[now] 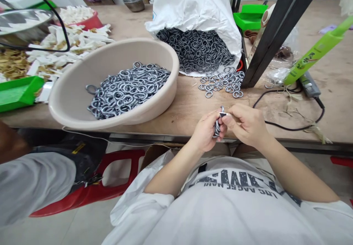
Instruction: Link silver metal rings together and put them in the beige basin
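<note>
My left hand [205,131] is closed around a small stack of grey metal rings [217,128] near the table's front edge. Just to its right, my right hand [245,123] pinches a small black and white piece [223,115] against a ring at the top of the stack. Both hands touch there. Beyond them, loose grey rings [220,81] lie scattered on the wooden table [187,105]. A large beige basin [116,87] with a heap of such rings stands to the left, and a white sack [193,9] full of darker rings lies open behind.
A black metal post [270,35] rises right of the sack. Farther right are a lime-green tube [314,53] and a black cable [289,128]. White strips [63,42] and a green tray [20,92] lie left. A person's sleeve [35,182] is at lower left.
</note>
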Demonstrator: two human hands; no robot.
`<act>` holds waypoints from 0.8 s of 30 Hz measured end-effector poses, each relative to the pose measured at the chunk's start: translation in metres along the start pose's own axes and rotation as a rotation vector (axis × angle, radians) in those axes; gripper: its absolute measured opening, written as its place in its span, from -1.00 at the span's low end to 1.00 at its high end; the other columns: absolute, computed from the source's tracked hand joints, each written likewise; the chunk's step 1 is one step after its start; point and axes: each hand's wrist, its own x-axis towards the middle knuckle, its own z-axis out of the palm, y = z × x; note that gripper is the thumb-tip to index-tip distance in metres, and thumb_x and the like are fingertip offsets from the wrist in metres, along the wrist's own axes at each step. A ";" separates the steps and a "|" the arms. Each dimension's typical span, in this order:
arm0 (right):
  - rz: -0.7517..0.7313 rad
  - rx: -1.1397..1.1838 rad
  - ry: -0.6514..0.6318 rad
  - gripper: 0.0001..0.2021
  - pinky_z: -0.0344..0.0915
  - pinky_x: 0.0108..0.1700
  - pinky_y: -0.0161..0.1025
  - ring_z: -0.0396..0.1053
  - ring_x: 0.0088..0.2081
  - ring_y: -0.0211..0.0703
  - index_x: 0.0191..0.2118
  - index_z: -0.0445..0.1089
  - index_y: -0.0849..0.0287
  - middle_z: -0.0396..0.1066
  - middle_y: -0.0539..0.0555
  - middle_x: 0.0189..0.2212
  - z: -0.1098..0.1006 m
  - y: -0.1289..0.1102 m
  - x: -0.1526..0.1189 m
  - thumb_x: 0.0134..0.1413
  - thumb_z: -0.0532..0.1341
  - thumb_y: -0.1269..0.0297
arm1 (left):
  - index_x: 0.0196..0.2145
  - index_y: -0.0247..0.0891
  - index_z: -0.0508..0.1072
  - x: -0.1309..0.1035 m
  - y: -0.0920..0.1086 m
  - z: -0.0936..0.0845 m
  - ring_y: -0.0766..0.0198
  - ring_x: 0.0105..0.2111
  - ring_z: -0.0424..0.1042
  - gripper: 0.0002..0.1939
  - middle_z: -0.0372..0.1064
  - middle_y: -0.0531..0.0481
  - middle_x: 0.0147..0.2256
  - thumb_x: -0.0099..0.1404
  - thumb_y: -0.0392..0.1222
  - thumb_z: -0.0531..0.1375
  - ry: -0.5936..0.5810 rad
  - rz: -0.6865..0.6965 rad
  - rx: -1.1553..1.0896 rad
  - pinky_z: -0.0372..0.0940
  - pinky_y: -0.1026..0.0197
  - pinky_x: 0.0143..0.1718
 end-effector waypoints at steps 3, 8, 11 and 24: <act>-0.026 -0.059 -0.004 -0.68 0.06 -0.38 -0.18 0.33 -0.38 -0.14 -0.32 0.43 0.09 0.42 0.08 -0.40 0.001 0.001 -0.003 0.32 0.11 -0.01 | -0.51 -0.22 0.21 0.000 -0.001 0.002 0.44 -0.73 0.14 -0.60 0.13 0.15 -0.66 0.20 0.12 0.23 0.017 -0.008 0.006 -0.04 0.37 -0.75; -0.027 -0.007 -0.023 -0.68 0.10 -0.36 -0.21 0.32 -0.39 -0.17 -0.35 0.41 0.10 0.42 0.06 -0.43 0.001 0.004 -0.003 0.33 0.10 0.03 | -0.52 -0.22 0.21 -0.001 0.000 0.004 0.44 -0.73 0.14 -0.58 0.13 0.16 -0.67 0.20 0.12 0.24 -0.012 0.000 -0.005 -0.02 0.37 -0.76; -0.040 0.023 -0.017 -0.67 0.10 -0.35 -0.23 0.31 -0.40 -0.20 -0.36 0.41 0.12 0.39 0.04 -0.46 0.000 0.005 -0.003 0.34 0.10 0.05 | -0.51 -0.22 0.20 -0.002 0.000 0.004 0.44 -0.72 0.14 -0.60 0.14 0.17 -0.66 0.20 0.09 0.25 -0.026 0.003 -0.018 0.01 0.38 -0.76; 0.256 0.155 0.065 -0.48 -0.02 -0.43 -0.26 0.14 -0.52 -0.26 -0.53 0.26 0.14 0.19 -0.05 -0.62 0.012 0.029 0.023 0.34 0.02 -0.12 | -0.54 -0.24 0.20 -0.007 -0.004 -0.008 0.44 -0.73 0.11 -0.61 0.15 0.15 -0.67 0.27 0.04 0.20 -0.178 -0.025 0.009 -0.03 0.37 -0.75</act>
